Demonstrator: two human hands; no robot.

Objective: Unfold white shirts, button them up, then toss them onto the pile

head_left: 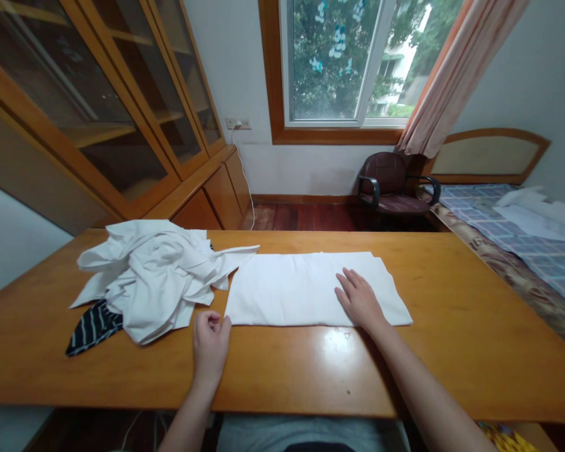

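Note:
A folded white cloth [287,290] lies as a long flat rectangle across the middle of the table. My right hand [359,300] rests on its right part, palm down with the fingers stretched out. At the cloth's near left corner is my left hand [209,345], its fingers curled in and the thumb tip at the corner; I see nothing held in it. To the left is a loose heap of white fabric [162,276], crumpled, with one pointed end reaching the folded cloth. A black cloth with white stripes [93,328] sticks out from under the heap.
Everything lies on a wooden table [282,376]. Beyond it stand a glass-door cabinet [179,150] on the left and a maroon armchair [388,182] below the window. A bed [513,220] is to the right. A white cord [247,176] hangs from the wall socket.

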